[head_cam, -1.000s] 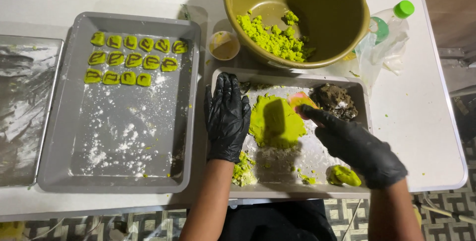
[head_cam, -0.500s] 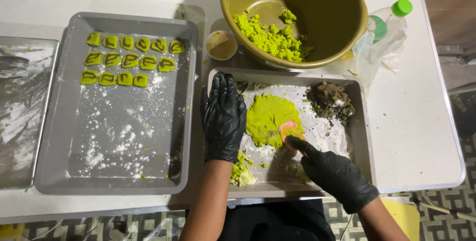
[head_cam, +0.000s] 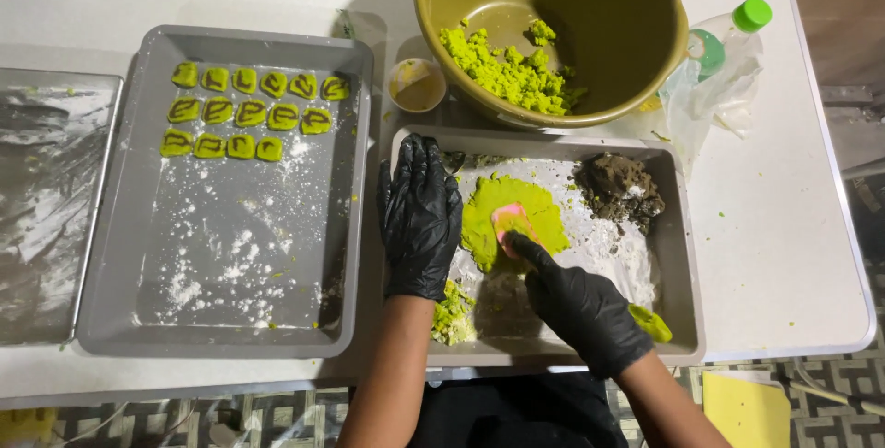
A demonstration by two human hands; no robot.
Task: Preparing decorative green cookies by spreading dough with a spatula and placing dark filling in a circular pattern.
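Watching the head cam feed here. Left hand [head_cam: 420, 218] in a black glove lies flat on the floured bottom of the near tray [head_cam: 684, 254], fingers straight and close together, right beside the green dough [head_cam: 512, 218] and touching its edge. Right hand [head_cam: 579, 305], also gloved, has its fingers pinched on a small pink scraper [head_cam: 509, 223] that sits on the flattened dough, about mid-tray.

My read on progress: early-middle. The left tray [head_cam: 120, 227] has three short rows of finished green pieces [head_cam: 249, 112] up in its far corner, and most of that tray shows only scattered flour. Plenty left to use up: a heap of crumbly dough in the olive bowl [head_cam: 553, 5], scraps [head_cam: 454, 312] by the left wrist, a small lump [head_cam: 651, 323] at the near right corner, and a dark brown clump [head_cam: 619, 190] in the far right corner.

Surface is a white table [head_cam: 784, 254], flecked with green crumbs. A little cup [head_cam: 417, 85] sits between the trays, a green-capped bottle [head_cam: 733, 42] stands right of the bowl, and a foil sheet [head_cam: 46, 199] lies far left. Patterned tile floor under the table edge.
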